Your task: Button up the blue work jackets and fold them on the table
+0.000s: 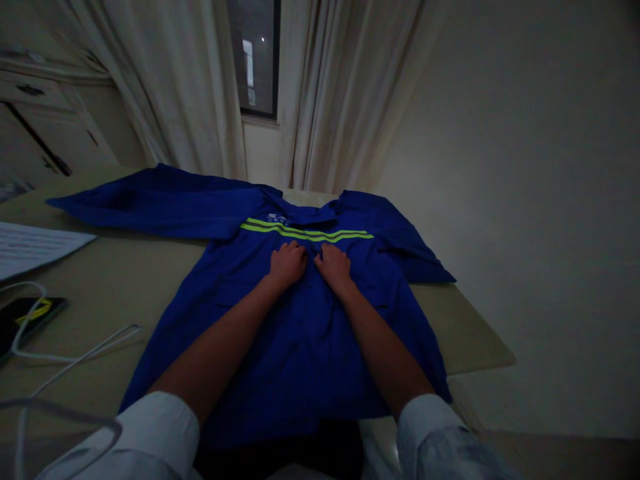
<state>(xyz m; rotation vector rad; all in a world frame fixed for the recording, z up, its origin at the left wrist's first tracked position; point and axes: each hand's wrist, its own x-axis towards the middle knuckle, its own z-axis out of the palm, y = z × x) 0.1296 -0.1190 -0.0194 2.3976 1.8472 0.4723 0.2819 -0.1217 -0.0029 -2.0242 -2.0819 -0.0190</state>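
A blue work jacket (285,353) with a yellow-green striped band across its chest lies spread on the table, front side up. Its collar points away from me, one sleeve reaches far left and the other slants down to the right. My left hand (289,263) is on the front opening just below the band, its fingers curled onto the cloth. Close beside it, my right hand (334,263) is curled on the other edge of the opening, pinching the fabric. The fingertips of both hands are partly hidden.
The table (480,333) ends at a rounded corner on the right, near the wall. On the left lie a printed sheet (35,247), a dark flat object (47,308) with yellow on it, and a white cable (75,360). Curtains (185,87) and a cabinet (50,120) stand behind.
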